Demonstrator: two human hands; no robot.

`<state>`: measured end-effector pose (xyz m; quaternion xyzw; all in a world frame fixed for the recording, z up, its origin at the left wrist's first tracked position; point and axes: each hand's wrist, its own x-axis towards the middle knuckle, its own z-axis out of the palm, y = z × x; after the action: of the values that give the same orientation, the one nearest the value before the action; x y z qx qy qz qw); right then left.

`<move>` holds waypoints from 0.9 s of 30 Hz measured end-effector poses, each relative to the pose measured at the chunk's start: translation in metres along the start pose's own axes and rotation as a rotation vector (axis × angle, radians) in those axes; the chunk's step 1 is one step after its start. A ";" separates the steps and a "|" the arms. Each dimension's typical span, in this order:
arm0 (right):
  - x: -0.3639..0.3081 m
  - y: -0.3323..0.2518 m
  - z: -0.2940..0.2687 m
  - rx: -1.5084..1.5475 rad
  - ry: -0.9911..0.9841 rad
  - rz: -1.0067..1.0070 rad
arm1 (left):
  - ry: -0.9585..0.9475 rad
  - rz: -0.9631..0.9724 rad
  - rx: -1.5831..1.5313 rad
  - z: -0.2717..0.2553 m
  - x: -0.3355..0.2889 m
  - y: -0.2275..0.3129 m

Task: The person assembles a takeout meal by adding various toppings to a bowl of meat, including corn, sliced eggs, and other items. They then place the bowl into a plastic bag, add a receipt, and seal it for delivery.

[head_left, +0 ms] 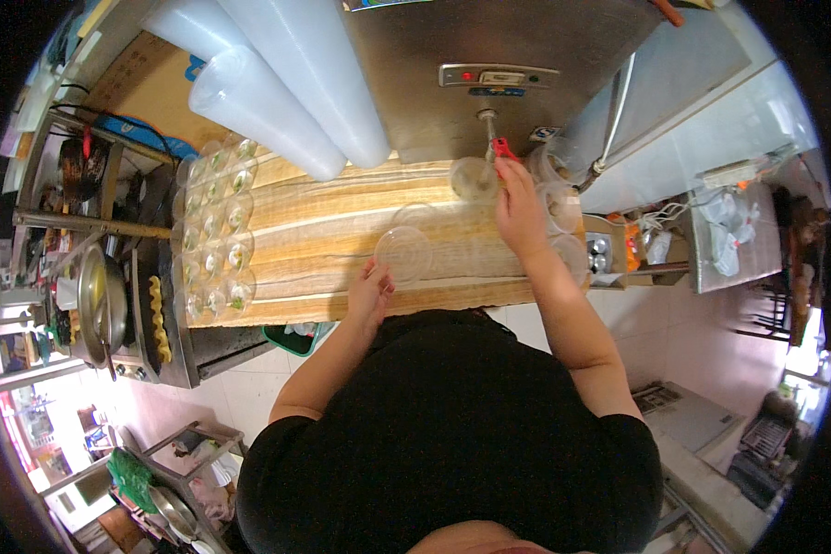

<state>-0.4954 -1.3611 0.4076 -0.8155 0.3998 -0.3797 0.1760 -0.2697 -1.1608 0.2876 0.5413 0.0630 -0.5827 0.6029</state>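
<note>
My left hand (371, 289) pinches the rim of a clear, round plastic cup (406, 255) above the wooden worktop (314, 249). My right hand (519, 205) reaches forward, its fingers closed round the red handle (501, 148) at a metal tap (487, 118), which sticks out from a steel machine (415, 88). Just left of that hand, a clear container (472, 177) stands near the tap; its contents are too faint to make out. More clear containers (560, 208) line the worktop's right end.
At the worktop's left end stand rows of clear cups (212, 226) with small green and pale bits inside. Long stacks of nested cups in plastic sleeves (277, 102) lie behind. A metal pan (100, 305) is at far left, a green bin (295, 340) below the front edge.
</note>
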 end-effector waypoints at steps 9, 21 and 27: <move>0.000 0.000 -0.001 -0.030 0.026 -0.043 | -0.001 -0.001 0.015 0.000 -0.002 -0.005; 0.000 0.002 0.001 -0.053 0.041 -0.049 | 0.030 0.015 0.032 0.001 -0.009 -0.001; 0.013 0.009 -0.002 -0.059 0.051 -0.119 | 0.040 0.050 0.065 0.001 -0.008 -0.001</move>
<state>-0.4970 -1.3766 0.4095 -0.8328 0.3659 -0.3981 0.1186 -0.2734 -1.1560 0.2935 0.5736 0.0425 -0.5582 0.5980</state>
